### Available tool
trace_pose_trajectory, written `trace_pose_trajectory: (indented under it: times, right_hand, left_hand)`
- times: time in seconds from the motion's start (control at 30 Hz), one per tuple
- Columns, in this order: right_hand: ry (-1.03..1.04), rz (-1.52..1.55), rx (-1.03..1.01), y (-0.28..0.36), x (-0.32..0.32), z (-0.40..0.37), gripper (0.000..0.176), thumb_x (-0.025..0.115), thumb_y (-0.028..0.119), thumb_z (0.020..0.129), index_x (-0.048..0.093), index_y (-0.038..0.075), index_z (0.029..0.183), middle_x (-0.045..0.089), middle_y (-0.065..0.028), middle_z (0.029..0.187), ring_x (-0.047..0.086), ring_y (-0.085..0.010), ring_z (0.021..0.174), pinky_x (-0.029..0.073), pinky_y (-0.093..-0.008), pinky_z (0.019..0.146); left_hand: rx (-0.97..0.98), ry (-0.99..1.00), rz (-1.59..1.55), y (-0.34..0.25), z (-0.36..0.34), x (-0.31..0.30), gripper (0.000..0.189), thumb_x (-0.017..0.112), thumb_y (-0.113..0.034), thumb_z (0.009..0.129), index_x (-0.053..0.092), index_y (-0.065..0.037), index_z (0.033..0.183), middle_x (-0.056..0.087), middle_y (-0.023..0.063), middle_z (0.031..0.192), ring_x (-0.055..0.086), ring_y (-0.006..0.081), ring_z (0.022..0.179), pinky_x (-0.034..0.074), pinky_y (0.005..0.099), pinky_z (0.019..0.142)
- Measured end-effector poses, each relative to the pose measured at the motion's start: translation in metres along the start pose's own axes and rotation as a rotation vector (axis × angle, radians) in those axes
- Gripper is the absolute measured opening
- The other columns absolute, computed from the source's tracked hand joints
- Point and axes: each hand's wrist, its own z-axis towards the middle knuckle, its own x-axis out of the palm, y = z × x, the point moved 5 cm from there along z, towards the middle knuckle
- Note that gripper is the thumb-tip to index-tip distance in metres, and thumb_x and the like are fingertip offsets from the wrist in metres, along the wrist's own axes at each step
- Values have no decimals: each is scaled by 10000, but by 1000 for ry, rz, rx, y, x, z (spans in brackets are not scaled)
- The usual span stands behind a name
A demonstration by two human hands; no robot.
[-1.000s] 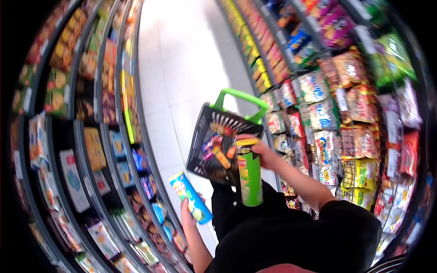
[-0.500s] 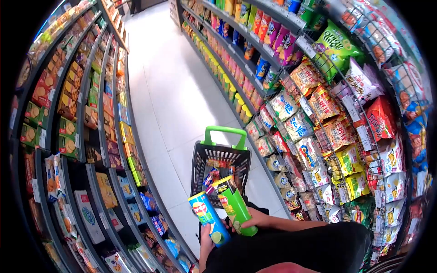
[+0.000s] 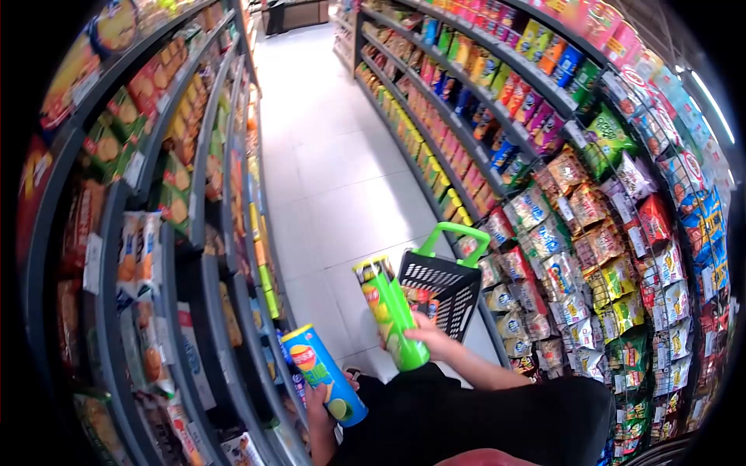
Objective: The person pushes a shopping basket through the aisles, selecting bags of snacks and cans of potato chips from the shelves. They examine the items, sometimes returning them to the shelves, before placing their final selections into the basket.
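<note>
My left hand (image 3: 318, 409) is closed around a blue chip canister (image 3: 325, 379) with a yellow rim, tilted to the left near the left shelves. In my right hand (image 3: 430, 337) is a green chip canister (image 3: 398, 335), also tilted, with a dark yellow-edged top. The two canisters are apart, the green one farther forward. Just beyond my right hand stands a black shopping basket (image 3: 460, 289) with a raised green handle (image 3: 449, 231). Packaged items show inside it, partly hidden by the green canister and my hand.
Shelves of boxed and bagged snacks (image 3: 124, 116) line the left side. On the right are shelves of bright canisters (image 3: 497, 85) and wire racks of snack bags (image 3: 614, 256). A pale tiled aisle floor (image 3: 311, 155) runs between them.
The canisters have moved apart: the blue one left and lower, the green one up and away. The view has turned, and the basket now appears farther right.
</note>
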Motion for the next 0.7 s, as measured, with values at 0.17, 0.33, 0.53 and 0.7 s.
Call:
trace_pose_trajectory:
  times: [0.17, 0.33, 0.53, 0.7]
  right_hand:
    - [77, -80, -181, 49, 29, 54, 802, 767, 418, 736, 390, -11, 1299, 575, -192, 1121, 638, -291, 966, 565, -384, 770]
    - [11, -160, -438, 106, 47, 73, 821, 711, 430, 779, 338, -62, 1319, 532, -234, 1142, 648, -307, 922, 574, -390, 740]
    - [-177, -13, -512, 125, 17, 98, 739, 645, 430, 831, 354, -21, 1339, 549, -192, 1141, 628, -313, 970, 554, -420, 793]
    - [-293, 152, -573, 140, -40, 151, 658, 583, 361, 875, 345, 69, 1414, 575, -186, 1044, 636, -308, 834, 556, -406, 730]
  left_hand:
    - [54, 121, -75, -45, 14, -36, 687, 614, -356, 832, 336, 42, 1318, 560, 270, 1148, 635, 388, 974, 544, 456, 808]
    - [125, 337, -88, -94, 91, 3, 752, 533, -497, 884, 290, 2, 1391, 557, 240, 1150, 634, 361, 968, 536, 427, 813]
    - [-73, 423, -141, -131, 180, 36, 726, 407, -562, 931, 366, 47, 1324, 571, 226, 1130, 639, 334, 956, 528, 417, 833]
    - [-171, 210, -58, -144, 278, 32, 711, 389, -581, 940, 445, 63, 1237, 599, 218, 1103, 641, 338, 938, 534, 452, 826]
